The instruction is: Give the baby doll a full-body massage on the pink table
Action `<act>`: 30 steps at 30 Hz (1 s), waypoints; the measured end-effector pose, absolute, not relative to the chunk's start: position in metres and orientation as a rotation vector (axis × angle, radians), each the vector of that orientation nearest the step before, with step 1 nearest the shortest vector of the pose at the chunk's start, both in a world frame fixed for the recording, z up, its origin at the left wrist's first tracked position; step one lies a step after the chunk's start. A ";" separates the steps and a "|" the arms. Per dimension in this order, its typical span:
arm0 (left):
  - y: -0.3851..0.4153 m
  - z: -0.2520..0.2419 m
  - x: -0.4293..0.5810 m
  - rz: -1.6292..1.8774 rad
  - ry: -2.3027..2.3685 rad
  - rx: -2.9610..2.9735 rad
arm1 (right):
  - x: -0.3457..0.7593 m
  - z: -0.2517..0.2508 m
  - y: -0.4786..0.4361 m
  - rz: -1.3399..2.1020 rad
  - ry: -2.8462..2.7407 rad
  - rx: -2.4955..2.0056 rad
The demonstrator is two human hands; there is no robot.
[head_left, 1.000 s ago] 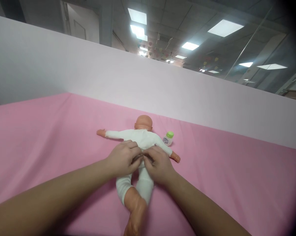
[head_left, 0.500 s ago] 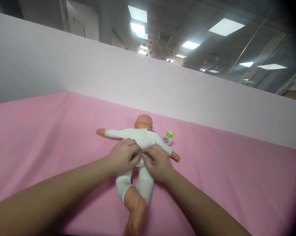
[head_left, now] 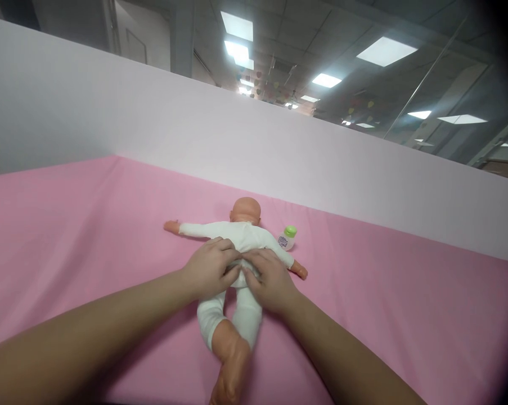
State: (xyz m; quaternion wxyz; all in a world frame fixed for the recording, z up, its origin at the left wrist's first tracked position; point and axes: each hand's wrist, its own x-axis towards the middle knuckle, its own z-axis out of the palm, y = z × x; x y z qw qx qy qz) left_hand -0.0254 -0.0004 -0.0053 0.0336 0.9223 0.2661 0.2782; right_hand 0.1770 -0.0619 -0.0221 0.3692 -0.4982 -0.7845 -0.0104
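Observation:
A baby doll (head_left: 241,233) in a white one-piece suit lies on the pink sheet (head_left: 89,236), head toward the far wall, arms spread out, bare feet toward me. My left hand (head_left: 209,270) and my right hand (head_left: 268,281) both rest on the doll's lower body, fingers curled and pinching the white suit at the waist. The two hands touch each other at the fingertips. A small white bottle with a green cap (head_left: 288,237) stands just beyond the doll's right-side arm.
A tall pale partition wall (head_left: 254,140) runs along the far edge of the pink sheet. Ceiling lights and a glass wall show above it.
Both hands have crept slightly up the doll's body, still pinching the suit. The doll and the bottle have stayed where they were.

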 end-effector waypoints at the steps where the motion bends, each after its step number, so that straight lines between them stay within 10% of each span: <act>1: -0.001 -0.005 -0.025 0.887 0.823 2.835 | 0.177 -0.021 -0.062 -0.033 -1.997 -1.271; 21: -0.002 0.009 -0.033 0.737 0.613 2.758 | 0.179 -0.006 -0.068 0.391 -1.977 -1.287; 30: -0.002 0.005 -0.028 0.945 0.762 2.744 | 0.177 -0.015 -0.067 0.013 -1.915 -1.236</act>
